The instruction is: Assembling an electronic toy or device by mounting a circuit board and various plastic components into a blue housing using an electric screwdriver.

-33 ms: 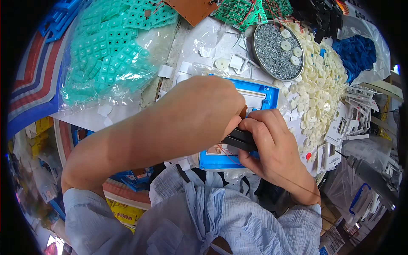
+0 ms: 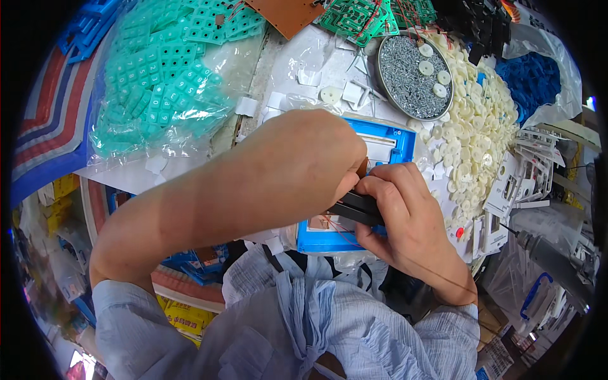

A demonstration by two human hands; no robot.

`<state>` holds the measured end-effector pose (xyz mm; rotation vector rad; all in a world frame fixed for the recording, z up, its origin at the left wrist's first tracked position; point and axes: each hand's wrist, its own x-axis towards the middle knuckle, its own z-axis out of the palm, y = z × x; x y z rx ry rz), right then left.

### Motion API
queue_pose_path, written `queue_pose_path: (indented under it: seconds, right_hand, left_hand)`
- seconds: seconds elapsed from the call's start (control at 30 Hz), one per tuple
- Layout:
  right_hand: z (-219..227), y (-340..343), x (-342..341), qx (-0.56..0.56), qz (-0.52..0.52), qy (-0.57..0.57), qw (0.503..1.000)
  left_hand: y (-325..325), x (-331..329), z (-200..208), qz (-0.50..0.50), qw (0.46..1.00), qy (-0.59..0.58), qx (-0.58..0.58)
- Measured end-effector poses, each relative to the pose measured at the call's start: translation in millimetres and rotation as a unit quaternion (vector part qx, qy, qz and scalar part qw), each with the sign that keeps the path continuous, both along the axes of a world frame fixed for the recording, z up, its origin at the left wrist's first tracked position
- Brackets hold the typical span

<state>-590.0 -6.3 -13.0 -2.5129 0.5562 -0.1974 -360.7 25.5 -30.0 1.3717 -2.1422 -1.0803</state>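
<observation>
A blue plastic casing (image 2: 311,243) lies on the worktable in front of me, mostly covered by my hands. Over it sits a long black plastic part (image 2: 353,213), slanting between both hands. My right hand (image 2: 410,212) grips this part, fingers curled over the far side and thumb below. Reaching across from the left, my left hand (image 2: 323,152) is closed in a pinch right beside the black part's far edge; the back of the hand hides what its fingertips hold. Thin red wires and a small brown piece show inside the casing.
A round tin of screws (image 2: 408,79) stands beyond the casing, beside heaped cream plastic discs (image 2: 478,136). Bagged green keypads (image 2: 164,82) lie at the far left, green circuit boards (image 2: 358,22) at the back. A power screwdriver (image 2: 551,263) is at right, near white plastic panels (image 2: 503,183).
My left hand and forearm have shifted slightly away from me, now covering the casing's far left corner. My right hand and the black part look unmoved.
</observation>
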Motion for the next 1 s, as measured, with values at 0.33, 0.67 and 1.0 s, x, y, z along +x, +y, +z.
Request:
queue_pose_path:
  seconds: [0.33, 0.67, 1.0]
  right_hand:
    - [0, 2, 2, 0.026, -0.031, 0.001, 0.999]
    - [8, 4, 4, 0.028, -0.037, 0.028, 0.999]
    - [-6, 5, -7, 0.027, -0.05, -0.052, 0.997]
  left_hand:
    - [-16, -2, -5, -0.009, 0.999, 0.028, 0.021]
    - [-21, -5, -6, -0.022, 0.997, 0.026, 0.075]
    - [-18, 9, 1, -0.009, 0.997, 0.073, 0.016]
